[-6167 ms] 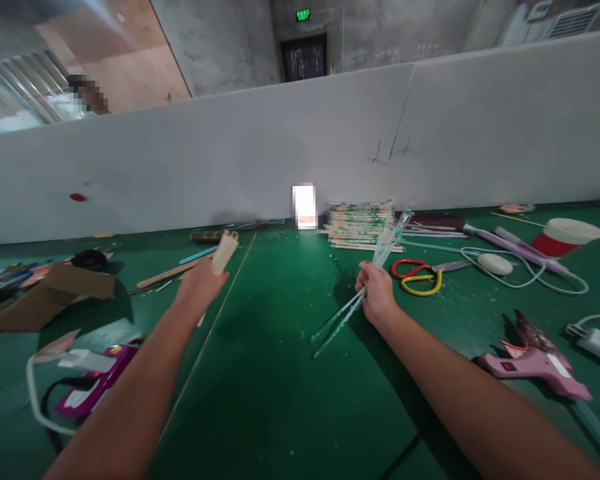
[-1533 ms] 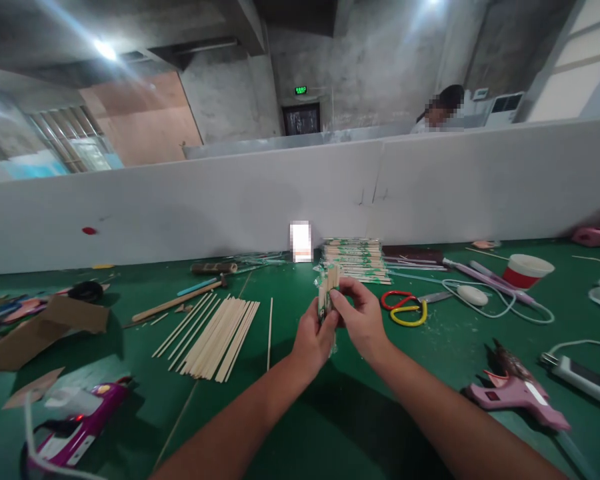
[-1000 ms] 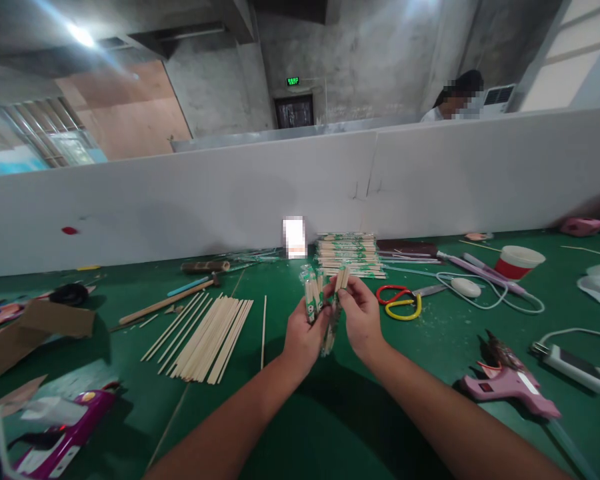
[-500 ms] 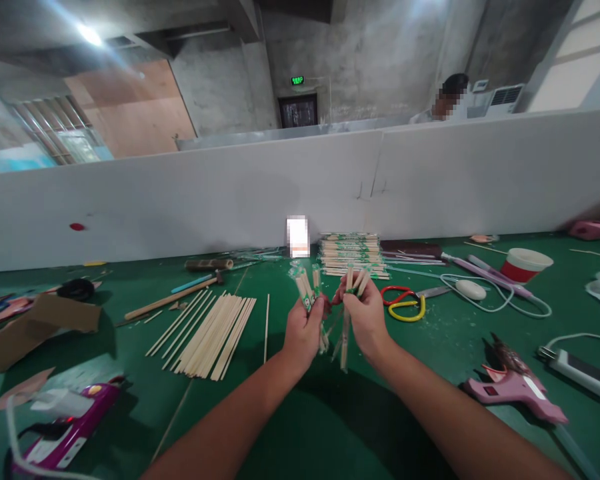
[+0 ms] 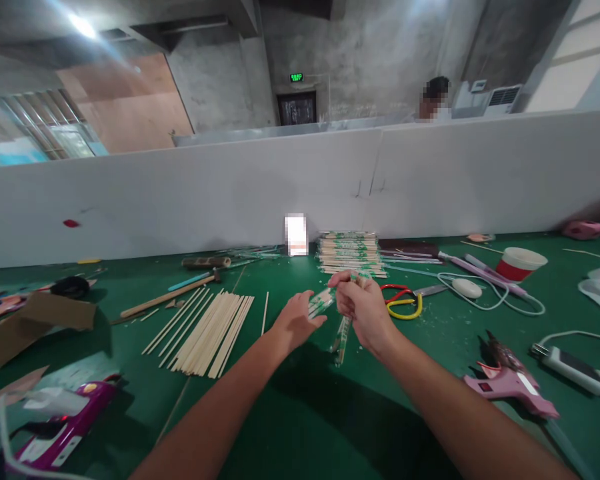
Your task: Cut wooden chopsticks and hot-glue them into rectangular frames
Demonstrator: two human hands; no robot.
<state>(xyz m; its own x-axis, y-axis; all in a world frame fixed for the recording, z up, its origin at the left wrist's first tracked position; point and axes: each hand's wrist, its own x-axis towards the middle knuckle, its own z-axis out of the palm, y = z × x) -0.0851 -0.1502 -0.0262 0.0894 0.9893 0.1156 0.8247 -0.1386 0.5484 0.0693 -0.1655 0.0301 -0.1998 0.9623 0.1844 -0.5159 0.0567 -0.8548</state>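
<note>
just beside the right hand (image 5: 369,310), scissors (image 5: 417,295)

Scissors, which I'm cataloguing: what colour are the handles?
One red handle, one yellow handle; best in the head view.

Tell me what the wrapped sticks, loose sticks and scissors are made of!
Wrapped sticks: probably wood, pale under clear, shiny, green-printed film, likely plastic. Loose sticks: wood or bamboo perhaps; pale, matte. Scissors: grey, metal-looking blade; smooth red and yellow handles, perhaps plastic.
</note>
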